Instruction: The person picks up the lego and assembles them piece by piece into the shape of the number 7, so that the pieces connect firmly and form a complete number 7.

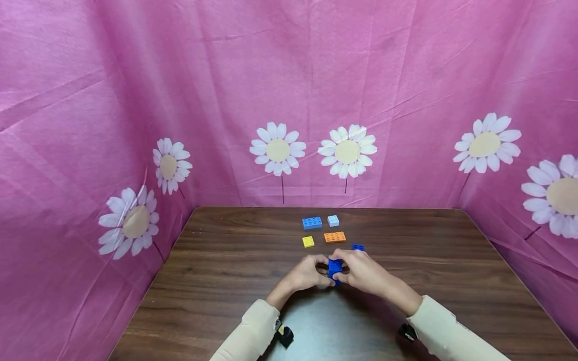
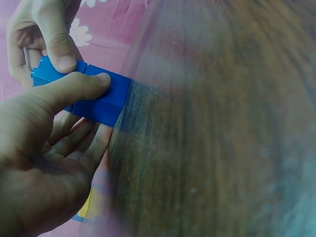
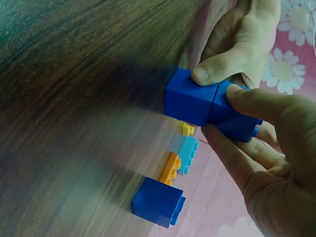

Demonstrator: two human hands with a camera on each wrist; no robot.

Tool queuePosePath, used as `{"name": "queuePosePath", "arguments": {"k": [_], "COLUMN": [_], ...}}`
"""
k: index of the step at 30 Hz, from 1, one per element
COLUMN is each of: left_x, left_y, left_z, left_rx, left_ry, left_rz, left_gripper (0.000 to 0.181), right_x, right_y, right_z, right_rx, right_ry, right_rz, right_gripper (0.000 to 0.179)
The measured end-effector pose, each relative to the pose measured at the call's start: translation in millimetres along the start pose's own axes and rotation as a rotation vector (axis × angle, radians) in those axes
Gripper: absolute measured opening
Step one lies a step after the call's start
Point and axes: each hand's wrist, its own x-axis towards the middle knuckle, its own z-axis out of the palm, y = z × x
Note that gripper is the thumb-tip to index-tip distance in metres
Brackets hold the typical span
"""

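Observation:
Two dark blue toy building bricks stand stacked one on the other between the hands, a thin seam showing where they meet. My left hand (image 1: 307, 273) grips the lower brick (image 3: 187, 101), its thumb on one side and fingers on the other. The upper brick (image 1: 335, 264) is pinched between thumb and fingers of my right hand (image 1: 363, 272). In both wrist views the lower brick's base is right at the wooden table (image 2: 197, 148). Another dark blue brick (image 3: 157, 202) stands just behind the right hand, partly covered by it in the head view.
Farther back lie an orange brick (image 1: 335, 236), a flat yellow brick (image 1: 308, 241), a medium blue brick (image 1: 312, 222) and a pale blue brick (image 1: 333, 220). A pink cloth with daisies (image 1: 311, 100) hangs behind the table and along both sides.

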Motion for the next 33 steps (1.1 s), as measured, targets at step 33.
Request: {"name": "queuePosePath", "arguments": {"k": [33], "left_x": [-1.0], "left_y": [0.6], "left_z": [-0.1], "left_rx": [0.185], "left_ry": [0.006], "left_rz": [0.069], "left_gripper": [0.036], "right_x": [3.0], "right_y": [-11.8], "right_z": [0.4], "right_rx": [-0.178], "right_ry": [0.001], "right_rz": [0.155], "right_gripper": [0.029]}}
